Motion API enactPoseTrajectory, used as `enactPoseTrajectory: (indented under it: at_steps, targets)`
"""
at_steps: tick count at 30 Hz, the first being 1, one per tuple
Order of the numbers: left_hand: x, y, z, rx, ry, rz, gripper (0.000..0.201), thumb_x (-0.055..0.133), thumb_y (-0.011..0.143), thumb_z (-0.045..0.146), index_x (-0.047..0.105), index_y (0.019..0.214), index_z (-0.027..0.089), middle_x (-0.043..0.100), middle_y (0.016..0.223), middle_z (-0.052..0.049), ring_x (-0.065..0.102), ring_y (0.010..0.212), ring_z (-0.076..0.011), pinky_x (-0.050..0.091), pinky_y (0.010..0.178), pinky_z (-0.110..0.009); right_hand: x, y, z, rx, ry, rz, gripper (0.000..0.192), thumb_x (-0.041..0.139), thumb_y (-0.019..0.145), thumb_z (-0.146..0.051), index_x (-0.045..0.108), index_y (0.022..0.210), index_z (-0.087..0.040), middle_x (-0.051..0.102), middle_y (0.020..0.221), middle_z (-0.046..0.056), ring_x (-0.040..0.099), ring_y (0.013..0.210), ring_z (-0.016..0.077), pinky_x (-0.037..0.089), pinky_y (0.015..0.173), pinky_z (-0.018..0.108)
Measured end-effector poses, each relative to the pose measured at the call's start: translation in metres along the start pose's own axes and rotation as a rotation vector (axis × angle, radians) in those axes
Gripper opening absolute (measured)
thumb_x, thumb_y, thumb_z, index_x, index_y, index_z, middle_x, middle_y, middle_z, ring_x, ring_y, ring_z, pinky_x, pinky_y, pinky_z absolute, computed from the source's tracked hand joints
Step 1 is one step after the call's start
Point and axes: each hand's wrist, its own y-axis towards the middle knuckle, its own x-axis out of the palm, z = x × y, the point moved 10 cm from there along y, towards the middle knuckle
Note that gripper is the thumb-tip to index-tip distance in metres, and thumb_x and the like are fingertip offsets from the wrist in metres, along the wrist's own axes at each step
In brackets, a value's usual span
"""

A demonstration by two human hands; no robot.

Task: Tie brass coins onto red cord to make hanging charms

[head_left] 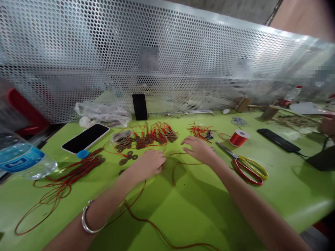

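My left hand (151,162) rests curled on the green table (199,209), its fingertips pinching a red cord (175,170) that loops between both hands. My right hand (197,148) lies flat with fingers spread beside that cord, reaching toward a row of bronze coins strung on red cord (149,137). Loose coins (128,157) lie just left of my left hand. A silver bangle (87,219) circles my left wrist. The picture is blurred, so the grip on the cord is hard to judge.
Scissors with red and yellow handles (246,167) and a red thread spool (238,137) lie right of my right hand. A phone (86,138), a water bottle (23,158), a cord bundle (78,170), an upright phone (140,106), a perforated metal screen (167,59). Another person's hand (327,126) at far right.
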Motion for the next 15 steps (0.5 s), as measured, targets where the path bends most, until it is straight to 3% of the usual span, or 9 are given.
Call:
enactPoseTrajectory:
  at_steps: [4, 7, 11, 15]
  targets:
    - [-0.007, -0.002, -0.023, -0.13, -0.09, 0.06, 0.009, 0.052, 0.075, 0.012, 0.059, 0.078, 0.018, 0.066, 0.08, -0.005, 0.061, 0.077, -0.0211, 0.044, 0.071, -0.032, -0.019, -0.022, 0.065, 0.287, -0.218, -0.02, 0.037, 0.06, 0.076, -0.029, 0.059, 0.108, -0.011, 0.058, 0.112, 0.017, 0.055, 0.103, 0.0288, 0.042, 0.085, 0.035]
    - [-0.009, -0.005, -0.037, -0.222, -0.164, 0.111, 0.012, 0.045, 0.082, 0.016, 0.057, 0.084, 0.018, 0.067, 0.084, -0.004, 0.062, 0.077, -0.0181, 0.046, 0.071, -0.03, -0.015, -0.035, 0.095, 0.357, -0.235, -0.083, 0.032, 0.066, 0.07, -0.031, 0.062, 0.094, -0.01, 0.061, 0.097, 0.018, 0.059, 0.09, 0.0303, 0.043, 0.073, 0.033]
    - [-0.01, -0.008, -0.048, -0.313, -0.229, 0.162, 0.016, 0.045, 0.084, 0.02, 0.057, 0.093, 0.021, 0.069, 0.093, -0.004, 0.064, 0.086, -0.0192, 0.047, 0.077, -0.03, -0.008, -0.038, 0.105, 0.375, -0.192, -0.12, 0.014, 0.062, 0.074, -0.029, 0.057, 0.075, -0.016, 0.064, 0.085, 0.013, 0.061, 0.08, 0.0258, 0.041, 0.065, 0.029]
    - [-0.014, -0.011, -0.057, -0.39, -0.268, 0.203, 0.02, 0.05, 0.082, 0.022, 0.061, 0.098, 0.022, 0.072, 0.096, -0.004, 0.066, 0.087, -0.0222, 0.047, 0.078, -0.032, -0.01, -0.032, 0.092, 0.369, -0.118, -0.088, 0.015, 0.054, 0.081, -0.03, 0.049, 0.087, -0.016, 0.065, 0.087, 0.012, 0.061, 0.078, 0.0227, 0.041, 0.064, 0.028]
